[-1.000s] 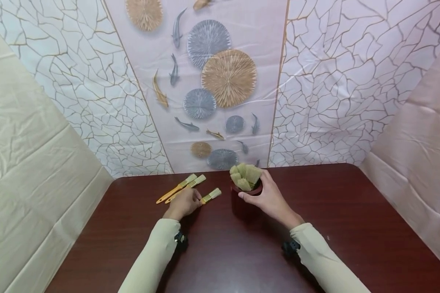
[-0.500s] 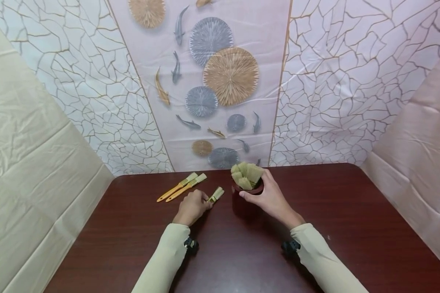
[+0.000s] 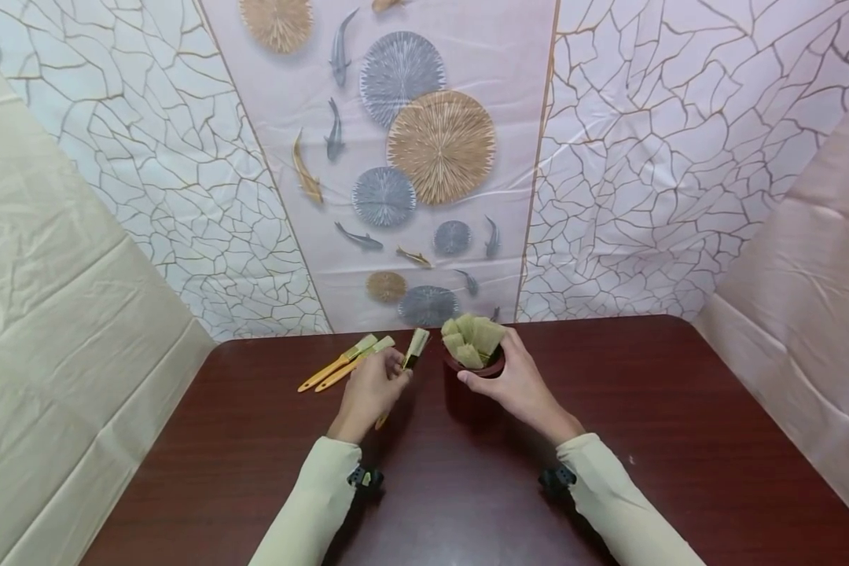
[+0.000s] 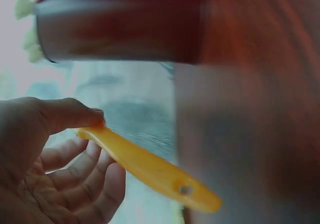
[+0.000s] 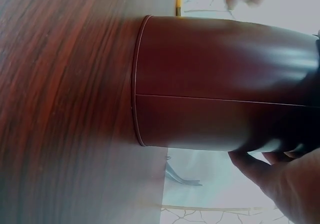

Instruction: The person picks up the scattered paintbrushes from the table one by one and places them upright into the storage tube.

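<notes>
My left hand pinches a paintbrush near the top of its yellow handle, thumb on one side and fingertips on the other. In the head view its pale bristles point up and away, and the handle end hangs below the hand. A dark red round cup stands upright on the table to the right. Packed in it are several brushes, bristles up, their handles hidden inside. My right hand grips the cup near its rim, thumb at the front. Left of my left hand lie two more yellow-handled paintbrushes.
The dark red-brown wooden table ends at a patterned cloth backdrop just behind the cup and brushes. Cream cloth walls close in both sides. A small black device sits on each wrist.
My left hand has drawn the third paintbrush away from the two lying ones, lifted it and turned its bristles upward. My right hand has stayed on the cup.
</notes>
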A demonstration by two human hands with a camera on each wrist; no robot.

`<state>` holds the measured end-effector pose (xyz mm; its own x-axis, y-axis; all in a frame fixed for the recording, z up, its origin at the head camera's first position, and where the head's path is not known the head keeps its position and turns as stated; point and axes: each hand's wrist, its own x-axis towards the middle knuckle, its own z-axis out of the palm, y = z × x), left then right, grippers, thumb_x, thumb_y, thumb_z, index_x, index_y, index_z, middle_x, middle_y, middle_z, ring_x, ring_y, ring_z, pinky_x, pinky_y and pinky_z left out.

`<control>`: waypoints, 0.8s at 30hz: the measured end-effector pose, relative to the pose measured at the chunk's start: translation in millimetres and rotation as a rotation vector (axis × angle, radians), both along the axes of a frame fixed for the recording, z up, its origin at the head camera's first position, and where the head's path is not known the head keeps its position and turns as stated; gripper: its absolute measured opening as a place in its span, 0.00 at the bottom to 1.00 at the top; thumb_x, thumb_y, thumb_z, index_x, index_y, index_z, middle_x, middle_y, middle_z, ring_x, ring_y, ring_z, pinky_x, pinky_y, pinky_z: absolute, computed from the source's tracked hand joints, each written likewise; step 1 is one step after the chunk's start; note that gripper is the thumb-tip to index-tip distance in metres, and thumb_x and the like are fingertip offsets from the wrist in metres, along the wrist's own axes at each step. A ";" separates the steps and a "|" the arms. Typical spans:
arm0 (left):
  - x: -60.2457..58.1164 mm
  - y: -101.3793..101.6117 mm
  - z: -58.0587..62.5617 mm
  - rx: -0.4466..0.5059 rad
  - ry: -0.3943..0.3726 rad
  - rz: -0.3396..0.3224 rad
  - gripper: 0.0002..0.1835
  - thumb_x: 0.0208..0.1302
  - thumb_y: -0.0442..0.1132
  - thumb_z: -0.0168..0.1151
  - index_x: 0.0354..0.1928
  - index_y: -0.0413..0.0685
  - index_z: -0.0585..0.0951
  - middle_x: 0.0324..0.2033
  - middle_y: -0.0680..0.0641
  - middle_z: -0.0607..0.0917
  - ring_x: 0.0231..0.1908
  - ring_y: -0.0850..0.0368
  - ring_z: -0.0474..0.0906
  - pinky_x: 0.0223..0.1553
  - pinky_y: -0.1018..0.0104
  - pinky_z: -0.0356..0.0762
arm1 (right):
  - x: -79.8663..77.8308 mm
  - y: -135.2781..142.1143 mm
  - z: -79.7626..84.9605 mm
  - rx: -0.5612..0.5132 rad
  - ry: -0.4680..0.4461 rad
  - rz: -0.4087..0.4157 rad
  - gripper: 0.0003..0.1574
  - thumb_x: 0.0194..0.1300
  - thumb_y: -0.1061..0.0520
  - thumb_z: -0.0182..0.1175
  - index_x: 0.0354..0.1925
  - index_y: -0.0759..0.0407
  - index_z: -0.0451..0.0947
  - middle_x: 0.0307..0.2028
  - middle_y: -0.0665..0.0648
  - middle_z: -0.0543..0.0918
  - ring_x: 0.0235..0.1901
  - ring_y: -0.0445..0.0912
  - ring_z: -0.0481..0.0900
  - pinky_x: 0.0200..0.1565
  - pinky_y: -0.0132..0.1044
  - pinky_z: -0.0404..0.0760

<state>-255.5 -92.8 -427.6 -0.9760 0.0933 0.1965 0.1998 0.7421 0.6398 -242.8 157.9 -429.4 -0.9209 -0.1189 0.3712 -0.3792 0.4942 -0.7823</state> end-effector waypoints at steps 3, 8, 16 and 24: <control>5.8 1.5 18.3 0.035 0.068 -0.012 0.09 0.63 0.41 0.69 0.43 0.49 0.82 0.32 0.53 0.83 0.31 0.61 0.79 0.35 0.62 0.78 | 0.3 -1.7 0.6 -0.002 0.000 -0.008 0.56 0.48 0.35 0.76 0.70 0.43 0.63 0.60 0.52 0.69 0.58 0.49 0.70 0.60 0.49 0.68; 16.3 3.2 48.5 0.137 0.165 -0.049 0.11 0.63 0.38 0.68 0.46 0.46 0.81 0.36 0.49 0.86 0.33 0.58 0.83 0.36 0.61 0.82 | 0.5 -6.6 0.9 -0.004 -0.001 -0.025 0.56 0.48 0.35 0.76 0.71 0.40 0.63 0.60 0.52 0.69 0.58 0.49 0.70 0.59 0.50 0.69; 34.0 5.4 92.8 0.256 0.312 -0.119 0.12 0.62 0.34 0.67 0.47 0.45 0.80 0.38 0.45 0.87 0.36 0.54 0.86 0.32 0.63 0.83 | -0.2 -18.0 -2.3 -0.020 0.002 -0.053 0.56 0.49 0.32 0.75 0.71 0.38 0.61 0.62 0.51 0.67 0.58 0.47 0.70 0.56 0.47 0.71; 50.9 19.1 125.2 0.463 0.421 -0.253 0.12 0.62 0.32 0.67 0.46 0.45 0.78 0.37 0.48 0.84 0.34 0.58 0.87 0.33 0.66 0.84 | -0.3 -22.1 -3.9 -0.021 -0.003 -0.071 0.58 0.49 0.29 0.73 0.72 0.39 0.60 0.63 0.52 0.65 0.57 0.47 0.70 0.56 0.48 0.72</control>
<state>-204.6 -73.7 -302.4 -0.7666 0.1234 0.6301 0.6333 0.3071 0.7103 -243.1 135.8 -433.4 -0.9277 -0.0456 0.3706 -0.3417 0.5035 -0.7935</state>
